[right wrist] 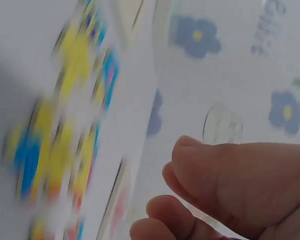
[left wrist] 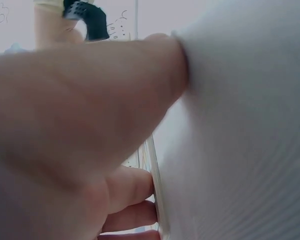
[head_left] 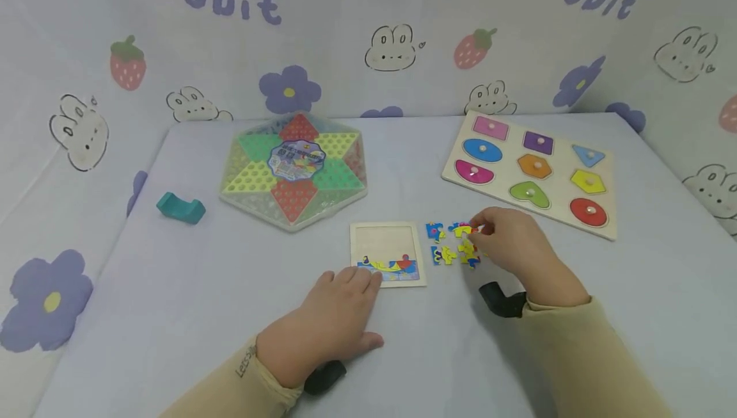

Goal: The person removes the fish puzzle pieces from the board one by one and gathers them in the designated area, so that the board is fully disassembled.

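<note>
A small wooden puzzle board (head_left: 388, 228) lies mid-table, with colourful jigsaw pieces fitted along its lower part. My left hand (head_left: 329, 319) rests flat, fingertips on the board's lower left corner and thumb spread to the side. In the left wrist view, the fingers (left wrist: 130, 216) touch the board's edge. Several loose jigsaw pieces (head_left: 444, 255), yellow, blue and red, lie right of the board. Over their right side hovers my right hand (head_left: 514, 242), its fingers bent. The right wrist view shows thumb and fingers (right wrist: 167, 212) apart from the blurred pieces (right wrist: 52, 150), with nothing visibly held.
Behind the puzzle, a hexagonal Chinese checkers set (head_left: 293, 203) stands left and a wooden shape-knob board (head_left: 553, 203) right. A teal, notched block (head_left: 181, 208) lies far left. A patterned cloth (head_left: 328, 40) hangs behind the table.
</note>
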A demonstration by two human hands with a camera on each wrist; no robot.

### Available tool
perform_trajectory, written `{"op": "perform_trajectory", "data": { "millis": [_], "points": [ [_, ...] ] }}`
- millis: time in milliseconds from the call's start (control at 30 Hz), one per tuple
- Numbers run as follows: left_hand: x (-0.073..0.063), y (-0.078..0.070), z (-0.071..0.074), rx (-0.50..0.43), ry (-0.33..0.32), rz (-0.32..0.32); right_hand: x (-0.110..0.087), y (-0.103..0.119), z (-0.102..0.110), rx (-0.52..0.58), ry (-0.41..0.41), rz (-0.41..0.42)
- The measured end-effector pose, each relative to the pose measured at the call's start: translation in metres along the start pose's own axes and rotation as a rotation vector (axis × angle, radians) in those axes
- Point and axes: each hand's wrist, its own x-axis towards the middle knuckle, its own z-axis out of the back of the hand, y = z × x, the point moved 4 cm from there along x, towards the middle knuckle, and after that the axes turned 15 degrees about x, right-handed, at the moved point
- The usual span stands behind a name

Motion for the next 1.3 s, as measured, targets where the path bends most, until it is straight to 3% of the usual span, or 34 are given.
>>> {"op": "perform_trajectory", "data": {
  "millis": [200, 433, 667, 967, 1300],
  "points": [
    [0.004, -0.002, 0.002, -0.022, 0.012, -0.001, 0.001, 0.051, -0.052, -0.043, 0.158, 0.142],
    [-0.002, -0.005, 0.007, -0.017, 0.05, -0.028, -0.001, 0.075, -0.093, -0.049, 0.256, 0.21],
    [-0.013, -0.003, 0.003, -0.044, 0.104, -0.022, -0.003, 0.078, -0.103, -0.053, 0.258, 0.194],
    [-0.022, -0.001, 0.006, -0.073, 0.036, -0.011, -0.005, 0.083, -0.109, -0.105, 0.252, 0.229],
    [-0.025, 0.001, 0.009, -0.044, -0.076, -0.003, -0.004, 0.082, -0.109, 0.039, 0.221, 0.209]
  ]
}}
